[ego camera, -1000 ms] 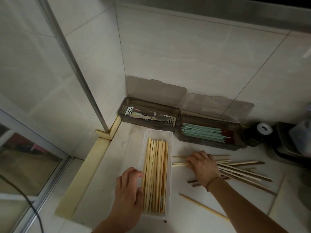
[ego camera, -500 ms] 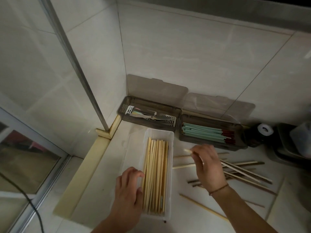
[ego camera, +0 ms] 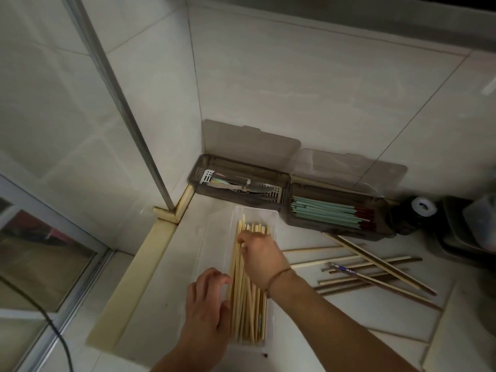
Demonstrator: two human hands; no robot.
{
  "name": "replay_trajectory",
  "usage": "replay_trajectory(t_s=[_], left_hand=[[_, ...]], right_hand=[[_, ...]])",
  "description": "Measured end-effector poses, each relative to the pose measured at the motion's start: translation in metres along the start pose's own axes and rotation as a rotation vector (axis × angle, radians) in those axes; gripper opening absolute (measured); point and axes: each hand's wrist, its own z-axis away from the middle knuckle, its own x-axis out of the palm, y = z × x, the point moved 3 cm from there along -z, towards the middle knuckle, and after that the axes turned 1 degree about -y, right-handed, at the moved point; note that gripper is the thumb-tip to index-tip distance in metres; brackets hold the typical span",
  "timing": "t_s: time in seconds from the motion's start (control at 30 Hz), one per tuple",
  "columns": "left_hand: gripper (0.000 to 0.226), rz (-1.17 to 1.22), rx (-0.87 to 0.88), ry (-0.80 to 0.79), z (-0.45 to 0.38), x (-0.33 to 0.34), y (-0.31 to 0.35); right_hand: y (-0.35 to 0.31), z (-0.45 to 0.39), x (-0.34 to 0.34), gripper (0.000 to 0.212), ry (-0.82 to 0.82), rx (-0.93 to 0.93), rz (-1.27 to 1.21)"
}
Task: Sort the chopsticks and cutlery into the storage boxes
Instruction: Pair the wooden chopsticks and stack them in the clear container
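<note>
The clear box (ego camera: 272, 218) holds pale wooden chopsticks (ego camera: 248, 304); the right hand (ego camera: 259, 255) pinches one there, while the left hand (ego camera: 206, 304) rests loosely curled on its wall. Smoky boxes behind hold cutlery (ego camera: 241, 186) and green chopsticks (ego camera: 324, 212).

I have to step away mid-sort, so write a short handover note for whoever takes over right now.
Right hand: over the clear box, grip shut on a bamboo chopstick going in.
Left hand: steadying that box's left side.
Done: bamboo chopsticks in the clear box, green chopsticks in the right grey box, cutlery in the left grey box.
Left: loose chopsticks on the counter.
</note>
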Motion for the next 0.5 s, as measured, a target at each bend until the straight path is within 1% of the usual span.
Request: replay_trajectory(t_s=[0.1,0.17,0.23,0.27,0.3,0.4,0.43,0.47,0.5], left_hand=[[0.041,0.007,-0.012,-0.006,0.000,0.001,0.000],[0.041,0.007,-0.008,-0.007,0.000,0.001,0.000],[0.040,0.005,-0.003,-0.010,0.000,0.001,0.001],[0.041,0.005,-0.004,-0.013,0.000,0.001,0.000],[0.042,0.007,-0.006,-0.015,0.000,0.001,0.000],[0.039,0.015,-0.013,-0.019,0.000,0.000,-0.001],[0.038,0.019,-0.007,-0.016,0.000,0.000,-0.001],[0.037,0.026,-0.001,-0.010,0.000,0.001,-0.001],[0.036,0.031,0.000,-0.005,0.001,0.001,-0.001]], right_hand=[[-0.003,-0.004,0.011,0.033,-0.174,0.069,0.184],[-0.001,-0.004,0.015,0.034,-0.260,0.098,0.258],[0.001,-0.001,0.016,0.031,-0.295,0.061,0.310],[0.002,0.002,0.014,0.029,-0.261,0.020,0.332],[0.004,0.004,0.010,0.025,-0.165,-0.036,0.326],[0.023,0.015,-0.014,0.015,0.321,-0.180,0.157],[0.037,0.019,-0.023,0.015,0.470,-0.170,0.091],[0.055,0.022,-0.031,0.015,0.557,-0.134,0.043],[0.075,0.023,-0.037,0.014,0.585,-0.062,0.025]])
